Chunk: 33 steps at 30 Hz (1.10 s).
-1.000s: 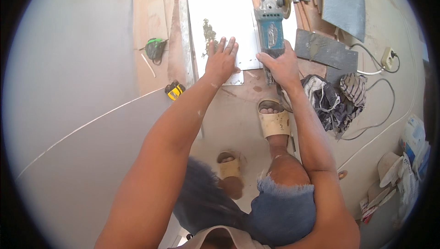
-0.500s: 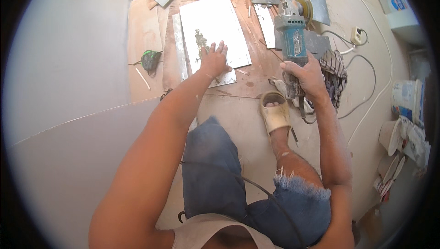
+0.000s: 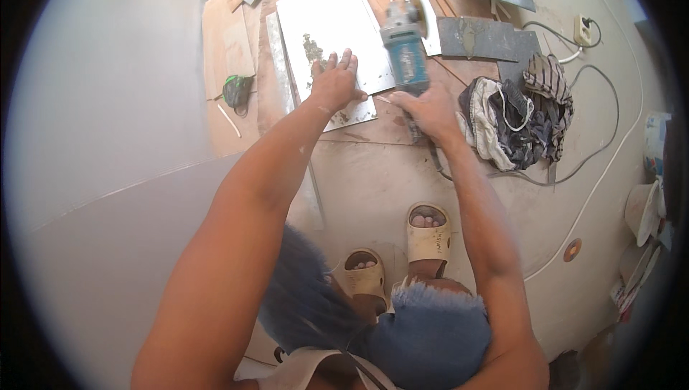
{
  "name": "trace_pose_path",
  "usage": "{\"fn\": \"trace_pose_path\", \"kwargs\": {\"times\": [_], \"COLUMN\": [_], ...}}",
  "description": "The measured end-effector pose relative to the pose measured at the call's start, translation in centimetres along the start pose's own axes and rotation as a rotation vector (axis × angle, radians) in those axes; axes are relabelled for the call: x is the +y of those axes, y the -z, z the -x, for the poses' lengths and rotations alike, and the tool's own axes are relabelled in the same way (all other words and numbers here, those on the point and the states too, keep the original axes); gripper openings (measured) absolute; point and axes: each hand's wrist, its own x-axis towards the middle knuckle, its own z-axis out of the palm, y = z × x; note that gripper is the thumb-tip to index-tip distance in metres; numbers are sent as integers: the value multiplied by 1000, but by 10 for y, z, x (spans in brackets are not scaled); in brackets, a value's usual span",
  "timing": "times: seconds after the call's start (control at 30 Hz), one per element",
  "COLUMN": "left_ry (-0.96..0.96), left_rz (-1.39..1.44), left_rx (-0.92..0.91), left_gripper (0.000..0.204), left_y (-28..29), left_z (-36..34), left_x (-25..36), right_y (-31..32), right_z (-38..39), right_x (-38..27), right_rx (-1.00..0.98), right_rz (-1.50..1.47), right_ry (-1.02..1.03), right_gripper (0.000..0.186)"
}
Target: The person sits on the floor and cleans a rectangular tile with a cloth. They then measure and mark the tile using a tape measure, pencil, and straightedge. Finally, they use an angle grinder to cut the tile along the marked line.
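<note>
My left hand (image 3: 336,83) lies with its fingers spread on a white tile (image 3: 326,20), beside a dark greenish stain. Other white pieces stick out from under that tile. My right hand (image 3: 428,109) is wrapped round a teal angle grinder (image 3: 408,56), its grey head pointing away from me. The grinder is tilted near the tile's right edge and slightly blurred; whether it touches the tile I cannot tell. A black cord (image 3: 439,164) runs from its rear end.
Grey tile offcuts (image 3: 477,37) lie to the right. A bundle of striped and dark cloth (image 3: 527,121) rests beside my right arm. The cord leads toward a white socket block (image 3: 583,30). A green and black object (image 3: 237,92) lies left, by the grey wall (image 3: 115,81). My sandalled feet (image 3: 429,232) are below.
My right hand has brought the grinder left and down, from beyond the tile to its right edge. My left hand stays on the tile. My legs have shifted, showing both feet.
</note>
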Motion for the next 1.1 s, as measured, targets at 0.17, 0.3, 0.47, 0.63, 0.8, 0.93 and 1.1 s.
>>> {"fn": "trace_pose_path", "kwargs": {"times": [0.17, 0.3, 0.47, 0.63, 0.8, 0.93, 1.1], "left_ry": [2, -18, -49, -48, -76, -73, -73], "left_rz": [-21, -29, 10, 48, 28, 25, 19], "left_rx": [24, -16, 5, 47, 108, 96, 128], "left_gripper": [95, 86, 77, 77, 76, 75, 73], "left_y": [-5, -1, -2, -8, -16, -16, -18], "left_z": [-2, 1, 3, 1, -1, -2, -3], "left_x": [-5, -7, -10, -12, -17, -16, -17], "right_y": [-39, -52, -61, -64, -65, -65, -64], "right_z": [-32, -44, -54, -61, -61, -59, -57], "right_x": [18, 13, 18, 27, 25, 27, 27], "right_rx": [83, -6, 29, 13, 15, 13, 8], "right_rz": [176, 142, 168, 97, 153, 142, 152], "right_ry": [97, -12, 1, -13, -43, -21, -23], "right_gripper": [71, 70, 71, 71, 72, 71, 71]}}
